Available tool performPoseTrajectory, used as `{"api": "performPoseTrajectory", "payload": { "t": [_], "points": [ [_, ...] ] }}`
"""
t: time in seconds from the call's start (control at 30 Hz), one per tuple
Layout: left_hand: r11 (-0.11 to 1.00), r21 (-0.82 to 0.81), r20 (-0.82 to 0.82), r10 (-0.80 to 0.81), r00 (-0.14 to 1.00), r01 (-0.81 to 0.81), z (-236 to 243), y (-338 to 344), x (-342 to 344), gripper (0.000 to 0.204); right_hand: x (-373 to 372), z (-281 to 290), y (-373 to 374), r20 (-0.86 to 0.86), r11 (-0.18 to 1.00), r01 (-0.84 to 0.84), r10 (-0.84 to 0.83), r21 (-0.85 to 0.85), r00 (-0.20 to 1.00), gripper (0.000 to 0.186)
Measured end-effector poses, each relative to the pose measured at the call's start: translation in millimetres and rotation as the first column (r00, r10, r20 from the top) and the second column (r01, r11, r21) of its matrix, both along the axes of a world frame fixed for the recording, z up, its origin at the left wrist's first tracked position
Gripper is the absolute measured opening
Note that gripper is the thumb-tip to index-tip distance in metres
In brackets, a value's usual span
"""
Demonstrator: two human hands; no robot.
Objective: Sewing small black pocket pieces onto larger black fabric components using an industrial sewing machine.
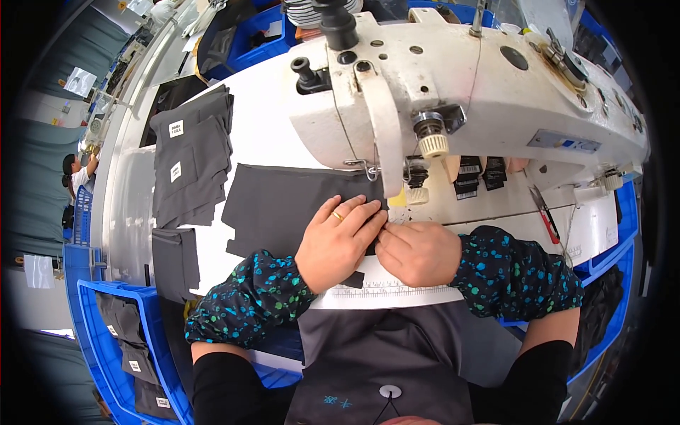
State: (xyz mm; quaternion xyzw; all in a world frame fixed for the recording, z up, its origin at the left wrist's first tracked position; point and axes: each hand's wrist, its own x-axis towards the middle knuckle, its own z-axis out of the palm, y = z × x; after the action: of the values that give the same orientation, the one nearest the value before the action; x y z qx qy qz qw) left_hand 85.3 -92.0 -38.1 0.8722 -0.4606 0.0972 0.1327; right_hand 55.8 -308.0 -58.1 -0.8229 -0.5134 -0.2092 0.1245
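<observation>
A dark grey fabric piece (276,205) lies flat on the white table, its right end beside the needle area of a white sewing machine (489,85). My left hand (340,237) rests palm down on this fabric, fingers stretched out toward the machine, a ring on one finger. Close against it, my right hand (418,251) is closed with curled fingers at the fabric's right edge; the fingertips are partly hidden. A small dark scrap (353,280) shows below my left hand.
Dark grey pieces with white labels (188,159) are stacked at left, with a folded grey piece (175,262) nearer me. Black printed tags (467,177) and red-handled scissors (545,216) lie right. A ruler strip (397,290) edges the table. A blue crate (88,312) holds labelled pieces. A person (78,173) sits far left.
</observation>
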Motion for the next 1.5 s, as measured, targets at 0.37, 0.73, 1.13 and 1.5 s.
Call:
{"api": "performPoseTrajectory", "payload": {
  "t": [0.37, 0.73, 1.13, 1.5],
  "points": [
    [0.999, -0.001, 0.010, 0.038, 0.999, -0.038, -7, -1, 24, 0.043, 24, -6, 2, 0.043, 0.990, 0.059, -0.065, 0.125, 0.997, 0.014],
    [0.999, -0.022, 0.010, 0.046, 0.999, -0.046, -2, -4, 31, 0.038, 28, -5, 1, 0.080, 0.982, 0.098, -0.112, 0.160, 0.991, 0.007],
    [0.997, -0.025, 0.007, 0.074, 0.997, -0.074, -1, -4, 26, 0.039, 24, 0, 0, 0.085, 0.987, 0.115, -0.125, 0.113, 0.989, 0.007],
    [0.997, -0.002, 0.003, 0.072, 0.997, -0.072, -5, -2, 29, 0.041, 26, -2, 1, 0.050, 0.981, 0.131, -0.139, 0.141, 0.989, 0.006]
  ]
}}
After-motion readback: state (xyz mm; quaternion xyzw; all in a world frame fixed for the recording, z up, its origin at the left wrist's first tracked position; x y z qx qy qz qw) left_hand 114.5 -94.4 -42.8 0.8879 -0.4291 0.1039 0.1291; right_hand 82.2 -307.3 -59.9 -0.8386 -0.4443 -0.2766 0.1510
